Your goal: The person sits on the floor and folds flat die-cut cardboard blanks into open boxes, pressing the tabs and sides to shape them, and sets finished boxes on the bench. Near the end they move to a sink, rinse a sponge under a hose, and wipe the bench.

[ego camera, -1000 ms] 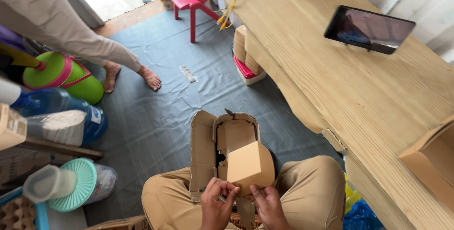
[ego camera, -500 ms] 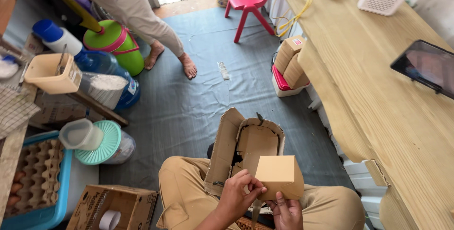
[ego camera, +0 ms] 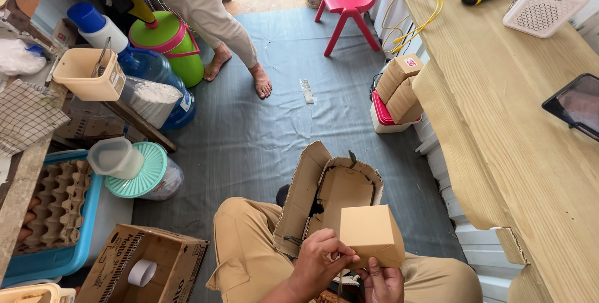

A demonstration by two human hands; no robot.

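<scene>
I sit with a small folded tan cardboard box (ego camera: pixel 372 234) held above my lap. My left hand (ego camera: pixel 321 257) pinches its left edge with thumb and fingers. My right hand (ego camera: pixel 382 282) grips it from underneath, partly cut off by the frame's bottom edge. Just beyond the small box, a larger open brown carton (ego camera: pixel 312 186) with raised flaps stands on the grey floor mat between my knees.
A long wooden table (ego camera: pixel 499 110) runs along the right, carrying a tablet (ego camera: pixel 577 105), a white device (ego camera: pixel 546 0) and a yellow cable (ego camera: pixel 415 13). Stacked tan boxes (ego camera: pixel 400 86) sit beside it. Another person's bare feet (ego camera: pixel 262 81) stand ahead. Left are water jugs (ego camera: pixel 159 100), an egg tray (ego camera: pixel 53 206) and a tape-roll box (ego camera: pixel 146 267).
My view has swung to the left, revealing the egg tray and the carton with the tape roll. My left hand has shifted on the small box's edge. The other person's feet have stepped nearer.
</scene>
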